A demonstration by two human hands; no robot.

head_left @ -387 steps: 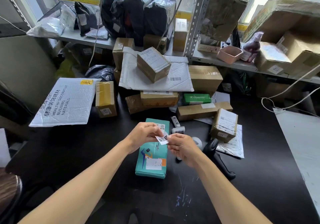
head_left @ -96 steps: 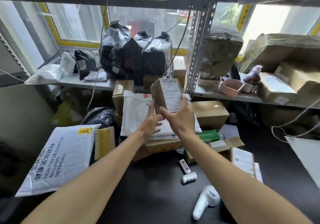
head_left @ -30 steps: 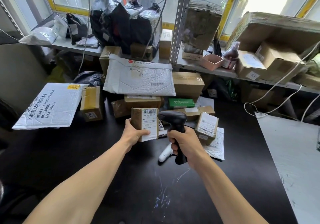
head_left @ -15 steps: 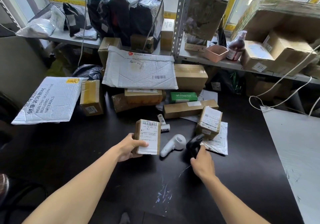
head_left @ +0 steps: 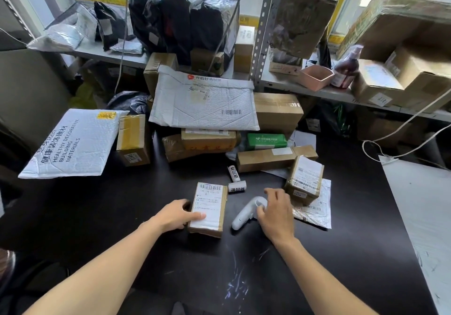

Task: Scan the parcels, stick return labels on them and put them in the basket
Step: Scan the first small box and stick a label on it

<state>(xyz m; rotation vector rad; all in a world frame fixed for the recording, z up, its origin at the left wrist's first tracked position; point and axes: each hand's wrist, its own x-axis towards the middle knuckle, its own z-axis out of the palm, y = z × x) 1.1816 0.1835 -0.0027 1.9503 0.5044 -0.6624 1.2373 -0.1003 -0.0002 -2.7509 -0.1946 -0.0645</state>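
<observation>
The left hand (head_left: 177, 214) is gripping a small cardboard parcel (head_left: 208, 209) that is lying flat on the dark surface (head_left: 122, 217), label side up, with the thumb lying across the near corner of its white shipping label and the fingers wrapped round its left side. The parcel is sitting near the middle of the surface, well in from the near edge. Just to its right, a white handheld device (head_left: 246, 213) is lying on the surface, and the right hand (head_left: 275, 213) is resting over its head end with fingers loosely curved; whether they are actually clasping it cannot be told. Two small rolls of return labels (head_left: 235, 180) are lying just beyond the parcel, toward the far edge. To the right of the right hand, another taped parcel (head_left: 305, 180) is sitting tilted on a white mailer bag (head_left: 317, 207). More boxes and padded mailers are piling up along the far edge.
</observation>
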